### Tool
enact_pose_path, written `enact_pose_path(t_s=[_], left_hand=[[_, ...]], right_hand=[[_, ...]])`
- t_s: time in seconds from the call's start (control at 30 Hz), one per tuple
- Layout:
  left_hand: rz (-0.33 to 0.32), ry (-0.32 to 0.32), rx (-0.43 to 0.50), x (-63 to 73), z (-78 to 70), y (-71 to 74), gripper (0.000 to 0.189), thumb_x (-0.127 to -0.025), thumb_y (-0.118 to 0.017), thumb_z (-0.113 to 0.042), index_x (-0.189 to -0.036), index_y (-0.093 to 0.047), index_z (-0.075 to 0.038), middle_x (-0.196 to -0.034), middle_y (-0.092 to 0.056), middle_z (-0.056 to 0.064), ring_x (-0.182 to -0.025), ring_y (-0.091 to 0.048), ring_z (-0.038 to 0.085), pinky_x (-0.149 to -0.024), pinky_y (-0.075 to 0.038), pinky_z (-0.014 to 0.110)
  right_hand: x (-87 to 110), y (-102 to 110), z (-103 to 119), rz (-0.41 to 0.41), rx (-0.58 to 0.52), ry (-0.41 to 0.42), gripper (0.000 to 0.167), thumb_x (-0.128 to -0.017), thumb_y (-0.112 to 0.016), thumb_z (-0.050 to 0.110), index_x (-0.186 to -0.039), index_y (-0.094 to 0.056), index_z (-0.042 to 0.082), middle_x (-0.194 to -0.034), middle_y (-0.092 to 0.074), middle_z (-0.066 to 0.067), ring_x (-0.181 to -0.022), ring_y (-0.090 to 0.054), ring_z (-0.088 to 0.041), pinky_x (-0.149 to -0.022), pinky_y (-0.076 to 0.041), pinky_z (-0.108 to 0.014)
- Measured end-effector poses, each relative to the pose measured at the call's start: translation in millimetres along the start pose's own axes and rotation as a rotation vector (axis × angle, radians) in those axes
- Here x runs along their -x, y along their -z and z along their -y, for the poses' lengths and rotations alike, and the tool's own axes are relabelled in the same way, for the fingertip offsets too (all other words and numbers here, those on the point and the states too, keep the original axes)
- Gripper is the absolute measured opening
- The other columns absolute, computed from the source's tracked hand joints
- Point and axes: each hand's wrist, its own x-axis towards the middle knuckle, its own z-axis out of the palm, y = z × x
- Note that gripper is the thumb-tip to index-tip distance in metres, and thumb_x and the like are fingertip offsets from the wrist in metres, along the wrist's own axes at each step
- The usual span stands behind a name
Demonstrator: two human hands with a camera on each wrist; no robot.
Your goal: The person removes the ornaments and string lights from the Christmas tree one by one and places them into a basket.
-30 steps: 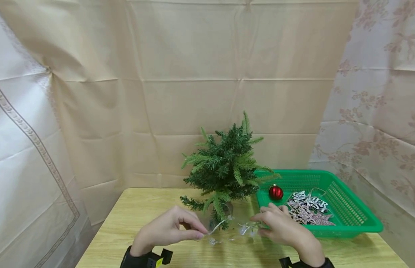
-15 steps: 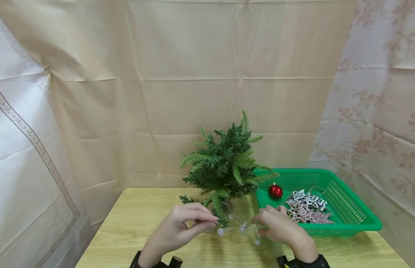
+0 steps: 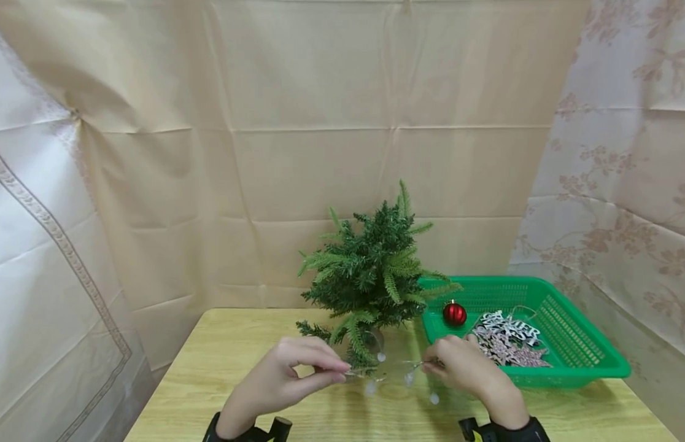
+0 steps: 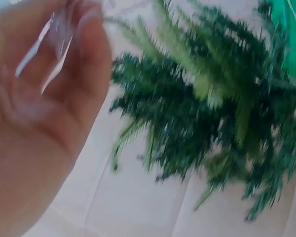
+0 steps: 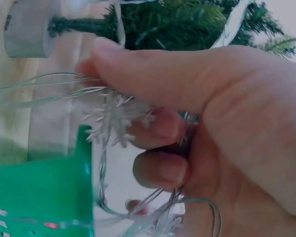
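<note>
A string of clear fairy lights (image 3: 409, 377) stretches between the two hands, in front of a small artificial Christmas tree (image 3: 370, 264). My left hand (image 3: 298, 376) pinches the thin wire between thumb and fingertips by the lowest branches. At the other end, my right hand (image 3: 468, 371) grips a gathered part of the lights. In the right wrist view its fingers curl round looped wires, and a clear snowflake-shaped light (image 5: 117, 117) hangs under the thumb. The left wrist view is blurred, with the tree (image 4: 197, 98) right beside the hand.
To the right of the tree stands a green plastic basket (image 3: 588, 334). Inside it lie a red bauble (image 3: 455, 314) and a pile of glittery pink and silver ornaments (image 3: 510, 344). The tree's round grey base (image 5: 27, 29) rests on the wooden table (image 3: 237, 344). Cloth hangs behind.
My left hand has moved slightly right and forward, toward the tree's low branches, still pinching the wire. The right hand has barely shifted; the light bulbs swing below it.
</note>
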Motion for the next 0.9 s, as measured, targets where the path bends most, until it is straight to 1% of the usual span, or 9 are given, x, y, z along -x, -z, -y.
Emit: enact_pose_path(t_s=[0.13, 0.27, 0.37, 0.43, 0.5, 0.63, 0.8, 0.83, 0.9], left_hand=[[0.083, 0.14, -0.021, 8.3, -4.0, 12.1, 0.022, -0.094, -0.068, 0.004, -0.113, -0.075, -0.005, -0.102, -0.075, 0.007, -0.087, -0.07, 0.012, -0.067, -0.059, 0.027], [0.101, 0.377, -0.082, 14.8, -3.2, 21.3, 0.016, -0.099, -0.067, -0.011, -0.112, -0.077, -0.011, -0.102, -0.075, 0.0, -0.081, -0.066, 0.005, -0.064, -0.057, 0.025], [0.109, 0.551, -0.106, 18.5, 0.5, 24.7, 0.018, -0.101, -0.066, -0.02, -0.112, -0.078, -0.013, -0.103, -0.075, -0.004, -0.08, -0.065, 0.004, -0.066, -0.057, 0.027], [0.122, 0.629, -0.125, 20.8, 3.7, 25.8, 0.018, -0.1, -0.067, -0.022, -0.112, -0.078, -0.013, -0.103, -0.074, -0.005, -0.078, -0.064, 0.004, -0.066, -0.056, 0.026], [0.14, 0.681, -0.144, 22.9, 7.2, 26.2, 0.018, -0.1, -0.068, -0.02, -0.113, -0.078, -0.012, -0.101, -0.074, -0.006, -0.074, -0.063, 0.004, -0.064, -0.054, 0.025], [0.184, 0.75, -0.133, 26.5, 15.4, 25.4, 0.02, -0.099, -0.068, -0.019, -0.116, -0.076, -0.011, -0.101, -0.074, -0.004, -0.074, -0.064, 0.007, -0.063, -0.05, 0.023], [0.186, 0.776, -0.119, 28.3, 29.9, 17.6, 0.023, -0.1, -0.067, -0.021, -0.118, -0.075, -0.009, -0.104, -0.076, 0.001, -0.085, -0.068, 0.006, -0.074, -0.055, 0.024], [0.182, 0.78, -0.117, 28.5, 33.5, 15.3, 0.022, -0.1, -0.067, -0.02, -0.117, -0.076, -0.009, -0.104, -0.076, 0.002, -0.083, -0.068, 0.005, -0.073, -0.055, 0.024], [0.181, 0.779, -0.121, 28.7, 40.5, 10.3, 0.019, -0.1, -0.067, -0.019, -0.113, -0.078, -0.01, -0.097, -0.076, 0.0, -0.066, -0.062, 0.001, -0.064, -0.051, 0.02]], right_hand=[[0.8, 8.4, 0.4, -0.059, 0.011, 0.002, 0.002, -0.089, -0.077, 0.03, -0.089, -0.078, 0.028, -0.084, -0.068, 0.023, -0.076, -0.057, 0.003, -0.077, -0.039, -0.05], [2.2, 15.9, -0.8, -0.116, -0.024, 0.051, 0.006, -0.092, -0.075, 0.024, -0.097, -0.078, 0.027, -0.09, -0.068, 0.021, -0.079, -0.057, 0.001, -0.074, -0.037, -0.039], [4.8, 20.3, -3.2, -0.143, -0.12, 0.125, 0.007, -0.097, -0.07, 0.024, -0.101, -0.077, 0.023, -0.088, -0.064, 0.02, -0.072, -0.054, 0.003, -0.067, -0.042, -0.03], [6.7, 22.3, -5.0, -0.16, -0.208, 0.179, 0.009, -0.099, -0.067, 0.022, -0.103, -0.076, 0.021, -0.084, -0.061, 0.019, -0.066, -0.049, 0.004, -0.059, -0.043, -0.024], [8.3, 23.9, -6.2, -0.172, -0.287, 0.226, 0.01, -0.101, -0.065, 0.019, -0.105, -0.074, 0.021, -0.082, -0.057, 0.018, -0.062, -0.046, 0.003, -0.053, -0.043, -0.021], [10.4, 25.9, -6.6, -0.202, -0.387, 0.28, 0.017, -0.1, -0.065, 0.012, -0.108, -0.072, 0.025, -0.081, -0.055, 0.017, -0.064, -0.046, 0.0, -0.053, -0.043, -0.021], [10.7, 27.2, -4.0, -0.247, -0.44, 0.353, 0.026, -0.098, -0.065, 0.002, -0.11, -0.071, 0.025, -0.084, -0.057, 0.014, -0.068, -0.05, -0.003, -0.057, -0.047, -0.021], [11.0, 27.4, -3.4, -0.25, -0.454, 0.366, 0.028, -0.098, -0.065, 0.0, -0.11, -0.071, 0.024, -0.085, -0.058, 0.013, -0.069, -0.05, -0.004, -0.057, -0.047, -0.022], [11.4, 27.6, -2.3, -0.25, -0.478, 0.395, 0.03, -0.097, -0.064, -0.003, -0.11, -0.071, 0.023, -0.087, -0.06, 0.011, -0.07, -0.052, -0.004, -0.056, -0.047, -0.022]])
